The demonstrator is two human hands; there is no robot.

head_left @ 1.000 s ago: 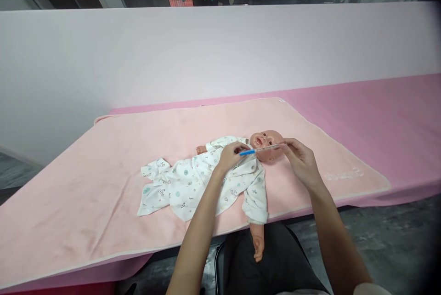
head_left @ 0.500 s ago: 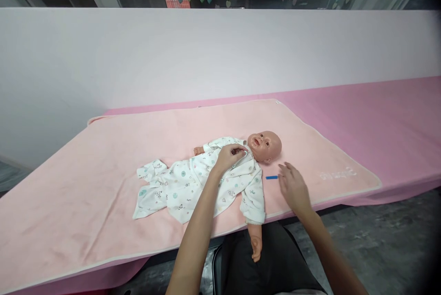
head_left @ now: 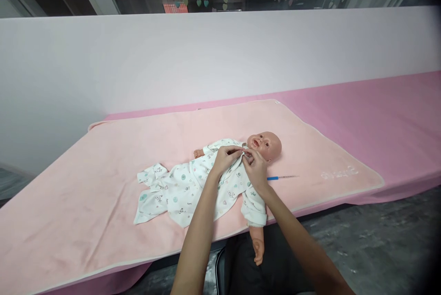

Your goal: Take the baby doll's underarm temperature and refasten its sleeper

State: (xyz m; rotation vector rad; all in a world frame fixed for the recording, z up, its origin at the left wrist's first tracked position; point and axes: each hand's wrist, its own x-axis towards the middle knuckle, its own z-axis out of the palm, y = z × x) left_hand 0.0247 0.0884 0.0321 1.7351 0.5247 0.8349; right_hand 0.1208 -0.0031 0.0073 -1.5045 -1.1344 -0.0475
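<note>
A baby doll [head_left: 267, 144] lies on its back in a white printed baby outfit [head_left: 186, 180], head to the right. My left hand [head_left: 226, 157] pinches the outfit's front edge just below the doll's chin. My right hand [head_left: 255, 164] meets it there, thumb and fingers closed at the same bit of cloth by the neckline. Something small and whitish shows between the fingertips, too small to make out. Close to my right wrist lies a thin tool with a blue handle [head_left: 273, 178] and a slim shaft pointing right.
A peach blanket [head_left: 86, 194] with a pale border lies under the doll, over a pink cover [head_left: 396, 116]. A white wall [head_left: 206, 56] rises behind. The doll's near forearm [head_left: 257, 244] hangs past the blanket's front edge, over my lap.
My right hand has moved left from beside the blue-handled tool to the neckline, where its fingers have closed. The tool's shaft is uncovered now. My left hand has stayed at the neckline.
</note>
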